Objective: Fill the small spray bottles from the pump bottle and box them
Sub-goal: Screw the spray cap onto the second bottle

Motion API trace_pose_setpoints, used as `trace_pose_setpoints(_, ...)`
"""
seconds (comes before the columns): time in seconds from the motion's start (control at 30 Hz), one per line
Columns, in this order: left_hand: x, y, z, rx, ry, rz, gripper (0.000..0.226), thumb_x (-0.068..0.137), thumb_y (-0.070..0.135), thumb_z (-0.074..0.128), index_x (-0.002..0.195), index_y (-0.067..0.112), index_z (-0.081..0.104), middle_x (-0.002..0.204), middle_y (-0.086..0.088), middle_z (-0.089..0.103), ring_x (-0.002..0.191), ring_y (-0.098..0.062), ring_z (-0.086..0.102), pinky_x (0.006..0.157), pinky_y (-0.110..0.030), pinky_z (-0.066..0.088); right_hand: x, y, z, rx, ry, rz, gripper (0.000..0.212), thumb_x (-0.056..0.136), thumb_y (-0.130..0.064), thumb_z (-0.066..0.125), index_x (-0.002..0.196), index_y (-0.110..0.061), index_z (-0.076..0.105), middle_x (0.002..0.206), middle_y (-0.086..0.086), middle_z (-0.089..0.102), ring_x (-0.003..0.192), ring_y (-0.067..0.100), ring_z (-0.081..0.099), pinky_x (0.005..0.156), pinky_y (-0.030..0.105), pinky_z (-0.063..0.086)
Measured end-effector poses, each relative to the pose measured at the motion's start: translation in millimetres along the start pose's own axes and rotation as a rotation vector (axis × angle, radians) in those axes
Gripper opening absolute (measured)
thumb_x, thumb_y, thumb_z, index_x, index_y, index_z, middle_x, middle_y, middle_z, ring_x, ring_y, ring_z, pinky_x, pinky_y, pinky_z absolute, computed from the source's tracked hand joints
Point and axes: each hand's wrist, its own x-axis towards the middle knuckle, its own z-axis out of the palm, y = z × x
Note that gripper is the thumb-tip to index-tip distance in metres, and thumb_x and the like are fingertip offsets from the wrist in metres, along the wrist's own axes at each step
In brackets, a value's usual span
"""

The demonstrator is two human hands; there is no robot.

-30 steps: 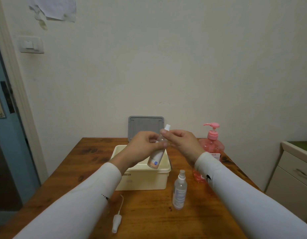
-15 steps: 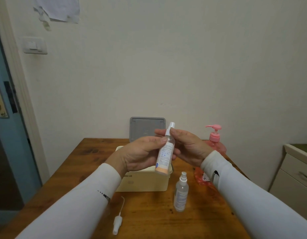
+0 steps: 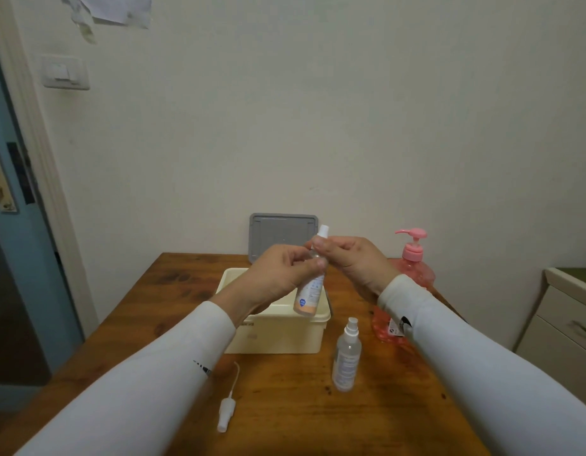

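While the wooden table [image 3: 173,327] carries everything else, we take the cream box [image 3: 278,334] as our landmark: its grey lid [image 3: 281,232] leans on the wall behind it, the pink pump bottle [image 3: 413,268] stands to its right, and a second small spray bottle [image 3: 347,357] stands upright on the table just in front of its right corner. A loose white spray head with its dip tube [image 3: 227,409] lies on the table well in front of the box. Above the box we hold the bottle in hand [image 3: 309,291], tilted a little, a band of peach liquid at its bottom. Our left hand [image 3: 278,274] is wrapped round its body; our right hand [image 3: 347,258] pinches the white spray top at the neck. This looks like screwing the top on — we judge the filling of this one done. To do it well we keep the body still in the left hand, turn only the cap, seat the thread squarely and stay over the box — any drip then falls inside.
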Motion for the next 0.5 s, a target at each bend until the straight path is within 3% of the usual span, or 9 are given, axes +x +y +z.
trace_pose_setpoints(0.07,-0.8,-5.0,2.1,0.049,0.055,0.018,0.021,0.09,0.029,0.062,0.106,0.016,0.068,0.095,0.002,0.073,0.091,-0.009,0.069,0.082,-0.024,0.054,-0.1,4.4,4.1,-0.022,0.021,-0.009,0.03,0.088,-0.033,0.063,0.097,-0.007,0.074,0.095,0.01,0.074,0.095,0.015,0.069,0.077,0.02,0.052)
trace_pose_setpoints(0.17,-4.5,-11.3,3.7,0.154,0.156,0.031,0.015,0.09,0.031,0.061,0.1,0.022,0.067,0.09,0.008,0.071,0.083,-0.002,0.067,0.07,-0.015,0.052,1.8,11.8,10.4,-0.055,0.037,0.002,0.028,0.087,-0.035,0.065,0.093,-0.009,0.075,0.093,0.01,0.075,0.096,0.019,0.069,0.089,0.032,0.053)
trace_pose_setpoints(0.23,-5.9,-15.6,2.0,0.211,0.2,0.027,0.016,0.09,0.034,0.062,0.101,0.023,0.066,0.091,0.009,0.07,0.084,-0.002,0.066,0.073,-0.02,0.054,1.4,14.0,14.2,-0.078,0.026,-0.006,0.028,0.087,-0.036,0.065,0.094,-0.011,0.075,0.093,0.008,0.075,0.097,0.02,0.069,0.095,0.038,0.05)
trace_pose_setpoints(0.37,-9.4,-24.8,-3.3,0.226,0.217,-0.016,0.031,0.087,0.039,0.063,0.112,0.021,0.064,0.104,0.004,0.069,0.096,-0.011,0.065,0.085,-0.034,0.055,-3.4,17.5,20.7,-0.234,0.012,-0.052,0.03,0.088,-0.042,0.061,0.1,-0.018,0.073,0.092,-0.001,0.074,0.092,0.012,0.067,0.09,0.034,0.053)
trace_pose_setpoints(0.5,-17.7,-37.2,0.8,0.228,0.248,-0.033,0.025,0.086,0.037,0.065,0.107,0.024,0.061,0.101,0.006,0.067,0.094,-0.011,0.064,0.079,-0.027,0.054,-8.0,23.2,22.6,-0.515,0.052,-0.086,0.054,0.084,-0.06,0.055,0.122,-0.023,0.062,0.121,-0.003,0.063,0.109,0.01,0.056,0.097,0.033,0.046)
